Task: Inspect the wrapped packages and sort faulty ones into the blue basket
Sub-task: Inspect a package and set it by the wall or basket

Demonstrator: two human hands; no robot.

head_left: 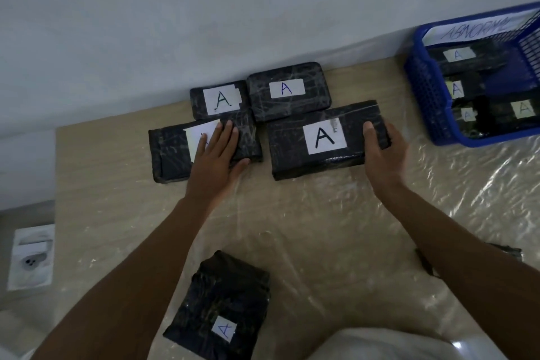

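Black wrapped packages with white "A" labels lie on the table. My left hand (pixel 217 150) rests flat with straight fingers on the left package (pixel 172 152), covering part of its label. My right hand (pixel 382 152) grips the right end of the large package (pixel 295 152), thumb on top. Two smaller packages sit behind by the wall, one on the left (pixel 198 101) and one to its right (pixel 287 90). Another package (pixel 222 304) lies near the front edge. The blue basket (pixel 423 90), marked "ABNORMAL", stands at the far right and holds several labelled packages.
Crinkled clear plastic film (pixel 336 242) covers most of the wooden table (pixel 102 184). A white wall runs right behind the packages. A dark object (pixel 511 253) peeks out beyond my right forearm. A wall socket (pixel 30 260) shows below the table's left edge.
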